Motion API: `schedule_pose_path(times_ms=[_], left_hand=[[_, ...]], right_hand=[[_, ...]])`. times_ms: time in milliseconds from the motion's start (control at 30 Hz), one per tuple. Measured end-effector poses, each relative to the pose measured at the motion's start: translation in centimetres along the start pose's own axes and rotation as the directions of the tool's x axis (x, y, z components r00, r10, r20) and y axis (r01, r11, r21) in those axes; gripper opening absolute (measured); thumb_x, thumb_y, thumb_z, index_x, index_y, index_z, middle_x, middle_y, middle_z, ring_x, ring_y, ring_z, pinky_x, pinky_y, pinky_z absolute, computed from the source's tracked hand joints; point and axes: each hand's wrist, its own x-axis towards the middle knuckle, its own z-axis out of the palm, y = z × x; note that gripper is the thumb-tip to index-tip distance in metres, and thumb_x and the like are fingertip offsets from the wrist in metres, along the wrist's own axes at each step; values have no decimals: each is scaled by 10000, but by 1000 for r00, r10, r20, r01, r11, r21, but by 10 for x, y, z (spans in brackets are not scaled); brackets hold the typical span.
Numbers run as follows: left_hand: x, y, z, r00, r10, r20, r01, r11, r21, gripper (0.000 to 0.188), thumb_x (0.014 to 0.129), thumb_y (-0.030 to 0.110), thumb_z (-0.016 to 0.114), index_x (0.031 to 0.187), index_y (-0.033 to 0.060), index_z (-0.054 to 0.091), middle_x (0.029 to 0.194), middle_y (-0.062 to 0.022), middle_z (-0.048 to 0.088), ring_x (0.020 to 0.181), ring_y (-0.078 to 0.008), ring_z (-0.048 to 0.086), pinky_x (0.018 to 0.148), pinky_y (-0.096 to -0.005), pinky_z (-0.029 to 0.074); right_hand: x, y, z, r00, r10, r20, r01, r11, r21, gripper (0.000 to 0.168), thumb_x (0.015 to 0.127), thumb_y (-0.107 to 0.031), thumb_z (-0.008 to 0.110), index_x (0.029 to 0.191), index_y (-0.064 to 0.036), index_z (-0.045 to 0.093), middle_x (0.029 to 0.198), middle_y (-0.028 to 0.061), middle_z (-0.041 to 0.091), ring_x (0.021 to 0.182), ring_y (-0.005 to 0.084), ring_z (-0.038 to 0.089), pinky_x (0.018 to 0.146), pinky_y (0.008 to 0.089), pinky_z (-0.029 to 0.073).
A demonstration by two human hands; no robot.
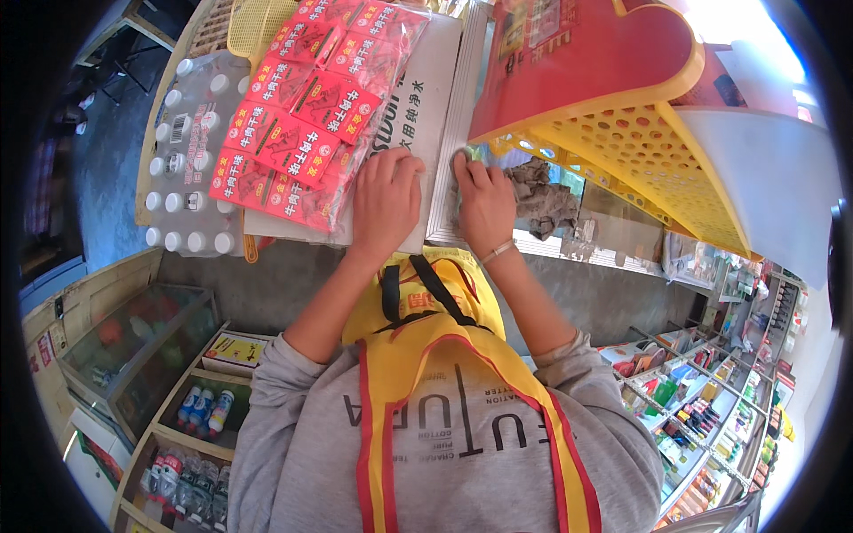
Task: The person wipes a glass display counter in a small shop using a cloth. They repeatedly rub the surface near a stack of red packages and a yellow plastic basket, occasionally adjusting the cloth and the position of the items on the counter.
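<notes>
My left hand [388, 196] rests with bent fingers on a white cardboard carton [436, 86] that bears printing. Just left of it, a clear plastic bag of red snack packets [300, 126] lies on the carton. My right hand [488, 203] is set down on the glass counter, beside its ribbed metal edge strip [448, 186]. A crumpled grey-brown cloth [543, 198] lies against that hand's right side. Whether some of the cloth is under the palm is hidden. The fingertips of both hands are curled down, so what they may grip does not show.
Shrink-wrapped bottles with white caps [195, 160] stand left of the carton. A yellow perforated plastic rack with a red panel [586, 66] overhangs the right side. Wooden shelves with bottles [186, 473] are at lower left, stocked display shelves [693, 406] at lower right. I wear a yellow apron [426, 293].
</notes>
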Motion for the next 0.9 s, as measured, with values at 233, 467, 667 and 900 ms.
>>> schedule_pose_path(times_ms=[233, 467, 667, 900], left_hand=[[-4, 0, -1, 1000, -8, 5, 8, 1000, -23, 179, 872, 63, 623, 1050, 85, 620, 1131, -91, 589, 1085, -313, 563, 938, -444, 441], [-1, 2, -2, 1000, -12, -1, 12, 999, -37, 180, 858, 60, 631, 1036, 85, 616, 1133, -89, 588, 1084, -311, 563, 939, -445, 440], [3, 0, -2, 1000, -24, 20, 25, 998, -55, 187, 843, 60, 644, 1024, 97, 619, 1133, -81, 587, 1087, -308, 560, 936, -441, 439], [-1, -2, -7, 999, -50, 21, 52, 995, -90, 177, 849, 76, 660, 1020, 107, 626, 1131, -70, 585, 1093, -300, 558, 934, -437, 442]], right_hand=[[-30, -10, -18, 993, -7, 122, -6, 995, 101, 513, 794, -52, 581, 1306, -65, 598, 965, 66, 555, 881, 256, 563, 766, 380, 477], [-22, -5, -11, 998, -40, 46, 36, 996, 80, 458, 813, -84, 585, 1269, -107, 622, 968, 52, 563, 882, 250, 563, 752, 376, 485], [31, 11, 22, 992, -36, -122, 49, 993, 106, 419, 816, -73, 573, 1230, -89, 635, 980, 68, 569, 907, 277, 576, 781, 398, 507], [-26, -11, -5, 984, -163, 66, 139, 953, 269, 492, 805, -66, 572, 1293, -94, 630, 1008, 60, 596, 931, 275, 583, 834, 381, 509]])
